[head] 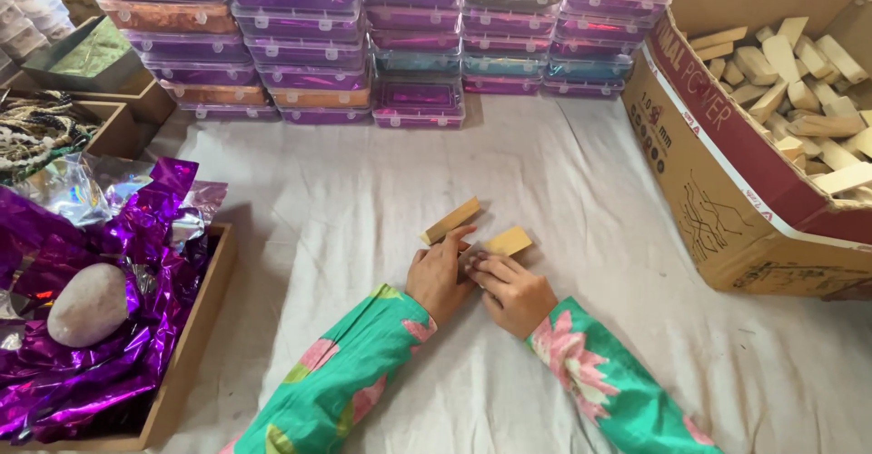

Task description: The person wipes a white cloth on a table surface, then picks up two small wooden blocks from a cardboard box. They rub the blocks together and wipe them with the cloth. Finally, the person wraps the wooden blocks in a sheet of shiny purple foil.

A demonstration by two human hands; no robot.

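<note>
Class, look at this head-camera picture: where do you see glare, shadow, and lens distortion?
Head view: glare flashes off the crinkled purple foil at left; soft shadows lie on the white cloth beside the left hand, the right hand and the two wooden blocks; the cardboard box and stacked plastic cases bow outward from wide-angle distortion.

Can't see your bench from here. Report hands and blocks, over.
Left hand fingers on long tan wooden block. Right hand fingers on shorter tan wooden block. Both blocks on white cloth. Nothing blocking.
</note>
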